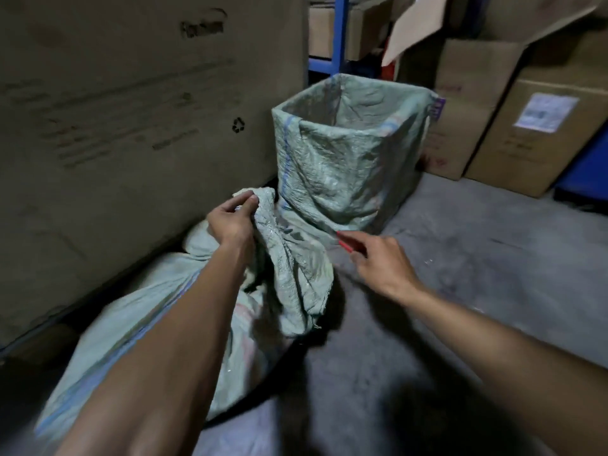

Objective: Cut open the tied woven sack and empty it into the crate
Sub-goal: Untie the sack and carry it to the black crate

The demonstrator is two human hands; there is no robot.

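A pale green woven sack [138, 320] lies on the floor at the lower left, full and bulging. My left hand [232, 220] grips its loose top edge [289, 268] and holds it up, so the fabric hangs in folds. My right hand [381, 261] is to the right of the sack's mouth and holds a thin red cutter [345, 243], its tip pointing toward the fabric. Behind the sack stands a square container [348, 133] lined with another green woven sack, its top open.
A large cardboard box [131, 110] stands as a wall on the left. More cardboard boxes [513, 120] are stacked at the back right beside a blue shelf frame [339, 34] and a blue object [589, 172]. Grey concrete floor [460, 274] lies to the right.
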